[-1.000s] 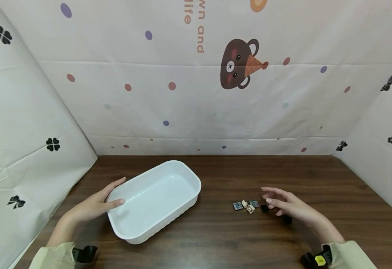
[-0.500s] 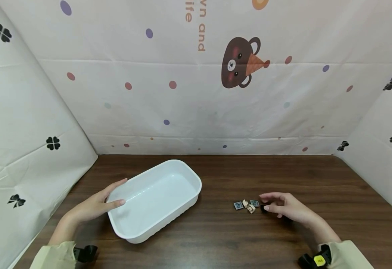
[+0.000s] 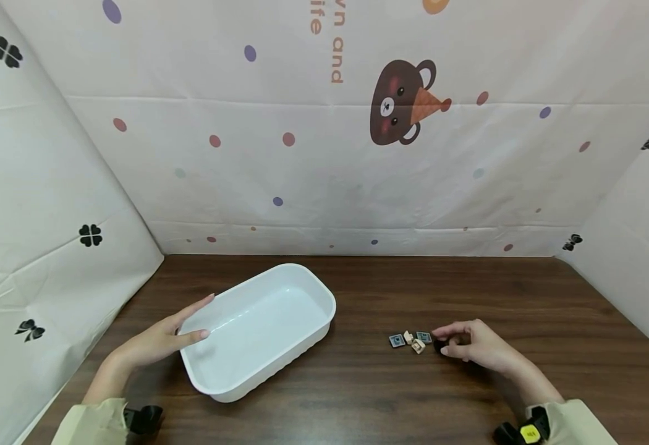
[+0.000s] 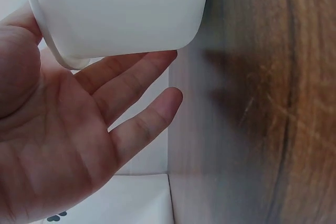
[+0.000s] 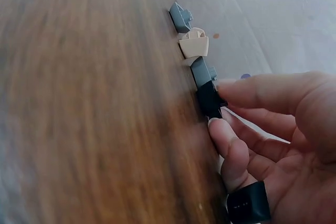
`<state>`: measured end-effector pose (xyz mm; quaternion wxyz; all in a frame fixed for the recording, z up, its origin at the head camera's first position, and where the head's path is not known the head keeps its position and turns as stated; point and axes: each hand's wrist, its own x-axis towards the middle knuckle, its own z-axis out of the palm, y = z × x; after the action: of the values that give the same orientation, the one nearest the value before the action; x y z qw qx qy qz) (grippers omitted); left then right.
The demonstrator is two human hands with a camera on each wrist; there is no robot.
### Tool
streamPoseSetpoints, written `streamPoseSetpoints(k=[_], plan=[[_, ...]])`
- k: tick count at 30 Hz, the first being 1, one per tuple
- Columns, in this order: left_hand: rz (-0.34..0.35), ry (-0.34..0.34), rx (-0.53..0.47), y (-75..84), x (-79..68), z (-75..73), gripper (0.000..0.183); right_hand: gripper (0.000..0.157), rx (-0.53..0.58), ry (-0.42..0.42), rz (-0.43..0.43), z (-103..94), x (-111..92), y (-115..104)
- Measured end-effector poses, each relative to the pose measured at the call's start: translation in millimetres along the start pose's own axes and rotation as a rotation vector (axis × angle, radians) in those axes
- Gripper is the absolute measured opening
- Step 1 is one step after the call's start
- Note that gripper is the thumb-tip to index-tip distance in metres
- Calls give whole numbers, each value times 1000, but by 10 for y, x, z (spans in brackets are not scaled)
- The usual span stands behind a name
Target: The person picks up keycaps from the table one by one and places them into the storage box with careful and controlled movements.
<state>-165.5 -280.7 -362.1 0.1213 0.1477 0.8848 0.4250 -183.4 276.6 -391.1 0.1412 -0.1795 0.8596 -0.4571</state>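
Observation:
My left hand [image 3: 154, 337] grips the near left end of a white rectangular tub [image 3: 258, 334], thumb over the rim and fingers along the outer wall. In the left wrist view the tub's corner [image 4: 126, 14] rests against those fingers. On the right, my right hand [image 3: 477, 347] pinches a small black keycap [image 5: 209, 99] between thumb and fingertip, low at the table. Beside it lie two blue-grey keycaps [image 3: 397, 340] and two cream keycaps [image 3: 418, 346] in a loose group. A second black keycap [image 5: 248, 203] sits under the palm, hidden in the head view.
The brown wooden table [image 3: 358, 395] carries everything. A white printed sheet [image 3: 324, 173] rises as a wall along its back edge, with similar sheets at the left and right sides.
My right hand has come down and its fingers have closed in on the black keycap, covering the other black one in the head view. The left hand stays on the tub.

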Motion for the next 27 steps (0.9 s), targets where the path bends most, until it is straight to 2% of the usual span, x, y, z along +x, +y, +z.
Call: streamPoseSetpoints(k=[7,20,27], plan=[[-3,-9,20,-15,11,-8,71,29,-51,17,-20,6,-8,19],[-9,-25,35,13,-10,2,73,28,-75,12,-22,13,-10,-34],[17,-32,44,21,15,34,73,35,-3,4,-17,8,-39,-167]])
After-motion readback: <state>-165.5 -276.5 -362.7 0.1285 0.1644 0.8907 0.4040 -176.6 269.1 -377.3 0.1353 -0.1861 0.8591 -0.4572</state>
